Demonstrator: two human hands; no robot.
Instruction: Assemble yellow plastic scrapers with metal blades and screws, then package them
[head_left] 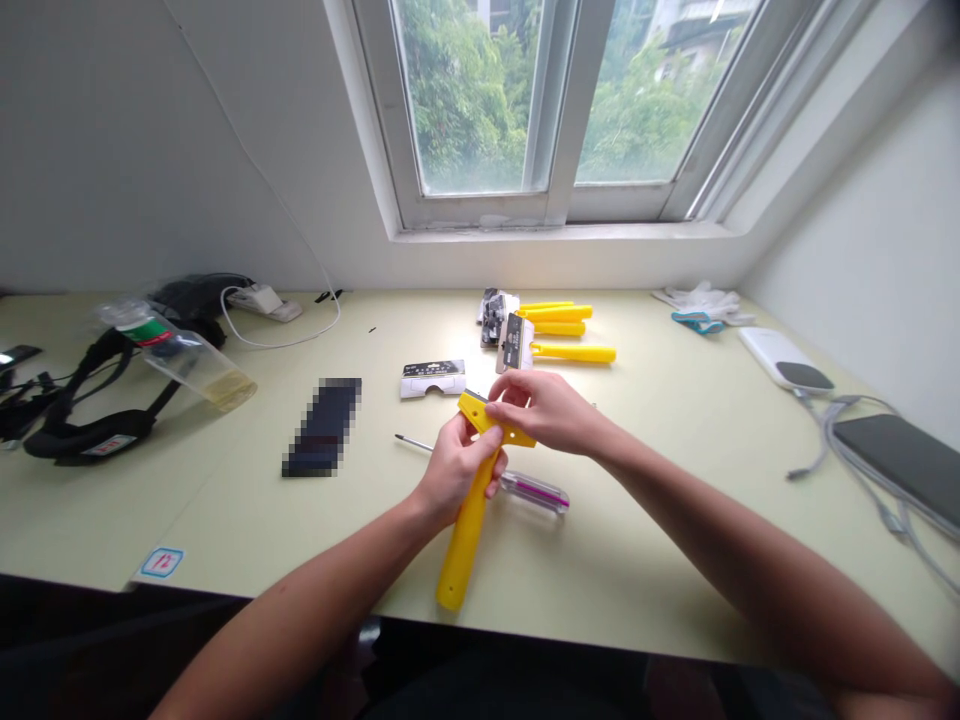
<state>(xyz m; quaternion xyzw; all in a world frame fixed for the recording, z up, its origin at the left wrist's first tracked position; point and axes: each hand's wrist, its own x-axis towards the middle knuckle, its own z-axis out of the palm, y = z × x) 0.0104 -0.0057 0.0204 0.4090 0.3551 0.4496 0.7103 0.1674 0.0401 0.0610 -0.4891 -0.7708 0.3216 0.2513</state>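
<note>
A yellow scraper (pixel 469 540) with a wide flat head and a long handle slants up from the table's front edge. My left hand (pixel 454 465) is wrapped round it just below the head, thumb on top. Fingers of my right hand (pixel 544 410) are pinched together at the scraper's head, where small holes show; anything tiny between the fingertips is hidden. A thin dark strip lies along the head's far edge. Beneath my left hand, a screwdriver (pixel 536 492) with a clear and purple handle lies on the table, its shaft pointing left.
Beyond my hands lie a cardboard sleeve (pixel 433 378) and several yellow-handled scrapers (pixel 574 354) with covered heads. A pixelated dark rectangle (pixel 322 428) is at left, near a plastic bottle (pixel 202 370) and a black headset strap (pixel 82 440). Gloves (pixel 705 303), a white device (pixel 784 360) and cables (pixel 832 430) are right.
</note>
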